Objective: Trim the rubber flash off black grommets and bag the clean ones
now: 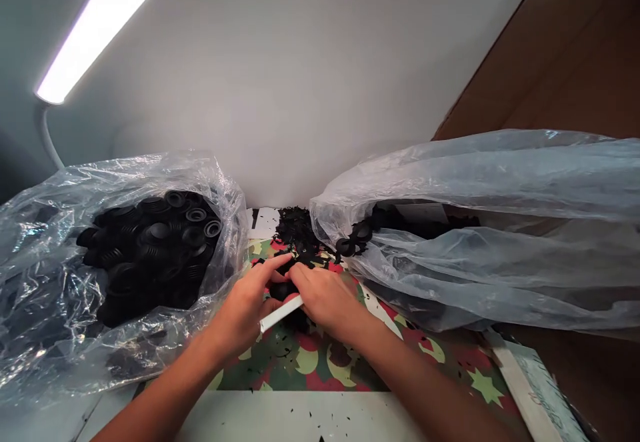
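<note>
We see one black part (283,290) gripped low between the two hands, over the patterned cloth (307,361). It lies in the gap between the thumb and forefinger of our left hand (245,305), just right of that palm, and directly left of the curled fingers of our right hand (323,295). Our left hand is partly closed, its forefinger reaching over the far side of the part and its thumb coming in on the near side. Our right hand is folded more tightly, with a slim white bar (281,314) in its grasp; the bar slants out from under the fingers towards our left wrist, passing on the near side of the part. Our fingers hide much of the part, so we cannot tell its full shape or exactly where each fingertip presses.

Beyond our hands we have a heap of black scraps (296,230). To the left, well apart from the part, a clear plastic bag (35,249) lies open around many black ribbed pieces (155,245). To the right, another plastic bag (500,175) has black pieces (356,237) at its mouth.
</note>
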{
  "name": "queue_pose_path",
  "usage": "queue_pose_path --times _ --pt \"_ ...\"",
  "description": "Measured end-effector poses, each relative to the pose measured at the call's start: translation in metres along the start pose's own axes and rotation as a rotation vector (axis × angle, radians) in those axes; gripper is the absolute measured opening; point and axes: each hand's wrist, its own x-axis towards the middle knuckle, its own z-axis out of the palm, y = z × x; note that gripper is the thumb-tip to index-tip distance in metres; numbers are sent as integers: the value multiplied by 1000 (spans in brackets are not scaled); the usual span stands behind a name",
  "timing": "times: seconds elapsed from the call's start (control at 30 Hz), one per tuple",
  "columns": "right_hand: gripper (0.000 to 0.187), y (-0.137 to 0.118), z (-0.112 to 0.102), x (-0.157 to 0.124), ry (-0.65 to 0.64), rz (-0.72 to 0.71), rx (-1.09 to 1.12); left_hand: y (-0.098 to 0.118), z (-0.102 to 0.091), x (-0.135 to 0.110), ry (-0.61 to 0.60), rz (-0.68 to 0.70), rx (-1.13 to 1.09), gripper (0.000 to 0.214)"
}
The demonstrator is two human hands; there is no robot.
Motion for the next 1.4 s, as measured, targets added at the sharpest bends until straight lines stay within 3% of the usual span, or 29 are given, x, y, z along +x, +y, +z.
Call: queue_pose_path --times 0.17,0.3,0.6,0.7,0.8,0.9,1.03,1.2,1.4 --pt "12 3 0 -1 80 -78 16 10 3 4 55 -98 -66 66" --pt "9 5 0 -3 92 -102 17 16 4 5 51 -136 -155 63" --pt "11 10 2 -7 75 -193 179 4 4 2 -63 -25 -58 63" --pt "13 11 2 -8 134 -181 190 1 0 5 -99 35 16 51" --pt "20 11 3 -9 206 -145 189 1 -1 9 -107 1 18 30" --pt "22 7 6 -9 278 -140 169 3 3 11 -45 -74 -44 10" --pt "28 -1 10 -6 383 -162 107 3 15 13 139 -209 -229 9" --pt "33 -8 10 -3 437 -198 30 -1 31 15 267 -437 -705 27" --pt "38 -4 9 -4 535 -203 -33 4 45 14 336 -487 -812 45"
